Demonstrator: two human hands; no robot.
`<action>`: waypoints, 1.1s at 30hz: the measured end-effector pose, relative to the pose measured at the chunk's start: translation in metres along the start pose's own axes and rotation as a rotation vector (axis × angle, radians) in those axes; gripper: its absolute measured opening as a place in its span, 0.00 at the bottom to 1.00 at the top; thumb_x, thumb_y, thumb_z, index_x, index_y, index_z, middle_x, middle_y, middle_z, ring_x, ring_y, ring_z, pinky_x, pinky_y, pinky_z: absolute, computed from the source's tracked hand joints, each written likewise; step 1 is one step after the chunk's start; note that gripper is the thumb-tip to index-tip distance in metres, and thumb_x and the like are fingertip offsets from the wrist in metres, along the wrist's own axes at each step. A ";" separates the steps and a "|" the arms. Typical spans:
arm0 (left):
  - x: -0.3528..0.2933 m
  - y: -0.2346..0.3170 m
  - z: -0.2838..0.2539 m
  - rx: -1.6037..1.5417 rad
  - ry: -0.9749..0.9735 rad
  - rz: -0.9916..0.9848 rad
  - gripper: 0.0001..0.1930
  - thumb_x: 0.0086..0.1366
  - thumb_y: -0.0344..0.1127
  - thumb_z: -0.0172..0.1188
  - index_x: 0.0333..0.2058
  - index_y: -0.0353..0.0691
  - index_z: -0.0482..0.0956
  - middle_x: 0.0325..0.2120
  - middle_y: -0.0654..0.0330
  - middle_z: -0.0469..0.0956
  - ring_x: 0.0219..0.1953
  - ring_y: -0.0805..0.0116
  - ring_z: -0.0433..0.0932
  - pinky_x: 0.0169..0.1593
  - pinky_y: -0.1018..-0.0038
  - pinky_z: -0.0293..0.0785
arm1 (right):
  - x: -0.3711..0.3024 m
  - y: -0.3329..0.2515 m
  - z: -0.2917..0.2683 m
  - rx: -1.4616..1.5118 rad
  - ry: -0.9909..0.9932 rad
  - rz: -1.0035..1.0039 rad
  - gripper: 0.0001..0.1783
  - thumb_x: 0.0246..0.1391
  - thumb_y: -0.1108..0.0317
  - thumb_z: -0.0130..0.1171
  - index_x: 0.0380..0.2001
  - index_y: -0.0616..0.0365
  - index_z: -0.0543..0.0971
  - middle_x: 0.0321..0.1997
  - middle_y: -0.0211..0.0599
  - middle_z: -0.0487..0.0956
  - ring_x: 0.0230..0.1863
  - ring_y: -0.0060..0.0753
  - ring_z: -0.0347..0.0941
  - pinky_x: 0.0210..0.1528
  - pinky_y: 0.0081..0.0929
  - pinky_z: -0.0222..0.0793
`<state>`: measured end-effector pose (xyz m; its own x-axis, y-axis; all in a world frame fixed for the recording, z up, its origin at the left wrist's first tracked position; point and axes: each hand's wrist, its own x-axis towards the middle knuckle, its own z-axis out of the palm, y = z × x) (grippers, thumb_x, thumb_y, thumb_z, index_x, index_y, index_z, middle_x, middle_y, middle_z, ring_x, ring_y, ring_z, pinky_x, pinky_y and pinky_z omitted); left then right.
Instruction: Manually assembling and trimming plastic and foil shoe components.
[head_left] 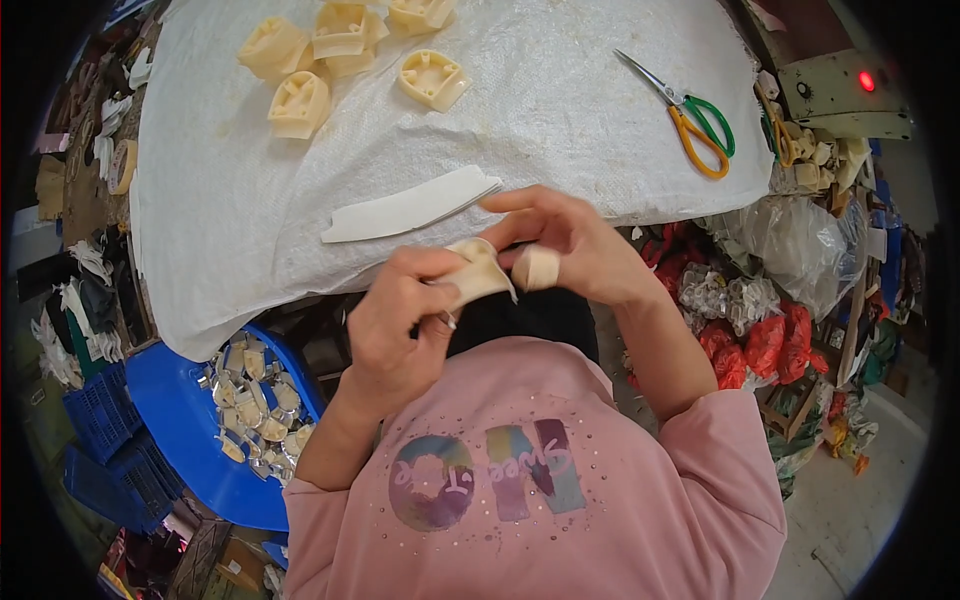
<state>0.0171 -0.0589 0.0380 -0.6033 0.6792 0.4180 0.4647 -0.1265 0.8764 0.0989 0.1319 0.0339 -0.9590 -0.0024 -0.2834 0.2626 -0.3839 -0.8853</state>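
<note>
Head view gives me a cream, curved moulded piece at centre, pinched in the closed left hand, seemingly to steady it beside the half-curled right hand; I cannot tell whether that one grips it. White curved strips lie at its 11 o'clock, probably for easy reach. At 8 o'clock, a blue plastic tub holds cream-and-silver pieces.
</note>
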 end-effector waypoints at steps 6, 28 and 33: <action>0.002 -0.009 -0.001 0.024 -0.106 0.231 0.11 0.46 0.11 0.56 0.28 0.30 0.68 0.34 0.48 0.74 0.33 0.56 0.75 0.29 0.72 0.73 | 0.008 -0.004 0.000 0.077 -0.161 0.050 0.38 0.40 0.71 0.70 0.56 0.63 0.65 0.46 0.46 0.76 0.45 0.32 0.74 0.46 0.26 0.73; 0.002 -0.003 0.003 -0.279 0.058 -0.173 0.07 0.62 0.26 0.57 0.35 0.34 0.68 0.39 0.48 0.74 0.37 0.73 0.71 0.41 0.79 0.68 | 0.008 0.000 0.024 -0.755 0.178 -0.707 0.14 0.42 0.81 0.51 0.35 0.53 0.75 0.42 0.38 0.69 0.47 0.44 0.59 0.54 0.37 0.50; 0.008 -0.003 0.009 -0.360 0.089 -0.217 0.07 0.62 0.27 0.58 0.35 0.35 0.67 0.39 0.49 0.75 0.37 0.74 0.71 0.42 0.79 0.68 | 0.011 0.004 0.025 -0.615 0.246 -0.655 0.14 0.40 0.80 0.54 0.33 0.53 0.74 0.36 0.36 0.68 0.41 0.40 0.61 0.47 0.34 0.51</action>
<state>0.0167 -0.0466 0.0370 -0.7229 0.6550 0.2198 0.0744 -0.2424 0.9673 0.0871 0.1076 0.0366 -0.9047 0.2649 0.3338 -0.2449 0.3177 -0.9160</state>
